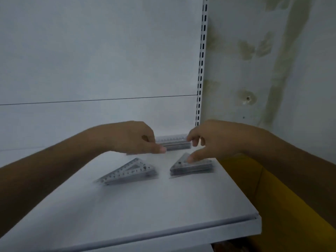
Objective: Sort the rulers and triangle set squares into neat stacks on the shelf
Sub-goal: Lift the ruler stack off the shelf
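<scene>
A stack of clear rulers point(174, 142) lies at the back of the white shelf point(145, 206). My left hand point(131, 137) grips its left end, thumb along the front. My right hand point(214, 140) hovers at the stack's right end with its fingertips loosely bent against it. Its thumb reaches down and touches the top of the right stack of triangle set squares point(192, 169). A second stack of longer set squares point(131, 172) lies to the left front, apart from both hands. The picture is blurred by motion.
A slotted white upright point(201, 70) runs up the shelf's back right corner, with a stained wall point(272, 70) beyond it. A yellow surface point(269, 193) lies right of the shelf, under my right forearm. The shelf's front edge point(163, 231) is close to me.
</scene>
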### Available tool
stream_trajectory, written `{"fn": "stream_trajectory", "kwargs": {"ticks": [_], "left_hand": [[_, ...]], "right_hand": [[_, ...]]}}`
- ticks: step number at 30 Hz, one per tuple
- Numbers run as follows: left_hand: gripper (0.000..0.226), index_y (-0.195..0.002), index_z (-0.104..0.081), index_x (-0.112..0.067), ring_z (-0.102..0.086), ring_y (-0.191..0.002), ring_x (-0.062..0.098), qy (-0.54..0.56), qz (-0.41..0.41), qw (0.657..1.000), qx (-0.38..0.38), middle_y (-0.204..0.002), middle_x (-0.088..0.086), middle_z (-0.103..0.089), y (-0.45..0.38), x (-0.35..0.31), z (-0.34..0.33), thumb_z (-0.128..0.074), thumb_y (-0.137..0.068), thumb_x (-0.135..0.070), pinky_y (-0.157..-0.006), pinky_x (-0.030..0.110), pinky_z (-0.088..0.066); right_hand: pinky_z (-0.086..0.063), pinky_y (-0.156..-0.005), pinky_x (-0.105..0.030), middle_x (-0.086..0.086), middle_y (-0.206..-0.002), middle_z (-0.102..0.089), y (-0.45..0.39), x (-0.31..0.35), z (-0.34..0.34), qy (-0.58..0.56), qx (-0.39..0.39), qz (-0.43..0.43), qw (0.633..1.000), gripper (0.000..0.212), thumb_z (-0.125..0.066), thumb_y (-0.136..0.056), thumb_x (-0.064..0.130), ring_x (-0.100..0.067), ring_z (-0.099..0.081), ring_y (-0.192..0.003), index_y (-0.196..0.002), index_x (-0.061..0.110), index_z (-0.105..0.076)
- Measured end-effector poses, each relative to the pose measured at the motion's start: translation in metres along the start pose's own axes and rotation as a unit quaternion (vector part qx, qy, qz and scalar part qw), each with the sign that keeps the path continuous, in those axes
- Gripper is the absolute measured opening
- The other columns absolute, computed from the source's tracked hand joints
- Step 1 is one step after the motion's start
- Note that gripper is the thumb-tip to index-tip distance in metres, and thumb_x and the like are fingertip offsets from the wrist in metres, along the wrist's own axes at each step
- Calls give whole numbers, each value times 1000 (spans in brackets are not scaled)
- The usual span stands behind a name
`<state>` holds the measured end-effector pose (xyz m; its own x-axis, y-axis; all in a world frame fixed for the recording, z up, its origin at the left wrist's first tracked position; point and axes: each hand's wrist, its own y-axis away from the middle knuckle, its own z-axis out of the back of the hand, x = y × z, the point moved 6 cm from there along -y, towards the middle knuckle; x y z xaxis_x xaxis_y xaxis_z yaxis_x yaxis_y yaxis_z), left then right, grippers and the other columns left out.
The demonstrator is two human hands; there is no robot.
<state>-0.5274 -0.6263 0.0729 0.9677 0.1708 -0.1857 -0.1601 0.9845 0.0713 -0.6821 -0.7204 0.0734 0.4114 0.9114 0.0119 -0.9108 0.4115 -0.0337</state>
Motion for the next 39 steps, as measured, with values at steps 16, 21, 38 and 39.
{"fn": "stream_trajectory", "kwargs": {"ticks": [16, 21, 38, 39], "left_hand": [[46, -100, -62, -15, -57, -75, 14, -113, 118, 983, 82, -96, 0, -65, 50, 71, -46, -64, -77, -55, -59, 24, -43], [29, -74, -56, -11, -44, -49, 8, -150, 77, 982, 85, -62, -2, -52, 35, 63, -43, -67, -78, -37, -42, 20, -32], [34, -65, -35, -18, -43, -57, 10, -170, 20, 984, 44, -66, -2, -42, 42, 53, -45, -66, -78, -23, -44, 21, -31], [33, -64, -37, -18, -44, -55, 9, -161, 24, 985, 49, -64, -2, -44, 42, 55, -45, -66, -78, -24, -44, 21, -32]], "right_hand": [[-38, -52, -28, 1, -61, -48, -67, 98, -54, 93, 71, 75, 990, 43, -64, -80, 51, -15, -47, -54, -63, 15, -47], [-31, -47, -25, 3, -60, -41, -69, 103, -52, 107, 79, 59, 989, 45, -67, -83, 41, -10, -38, -51, -60, 16, -38], [-30, -45, -25, -3, -61, -52, -70, 104, -60, 76, 59, -24, 995, 33, -73, -77, 37, -16, -47, -55, -78, 5, -65], [-30, -46, -25, -2, -60, -50, -70, 103, -62, 76, 55, -22, 995, 32, -73, -77, 38, -16, -46, -55, -76, 6, -64]]}}
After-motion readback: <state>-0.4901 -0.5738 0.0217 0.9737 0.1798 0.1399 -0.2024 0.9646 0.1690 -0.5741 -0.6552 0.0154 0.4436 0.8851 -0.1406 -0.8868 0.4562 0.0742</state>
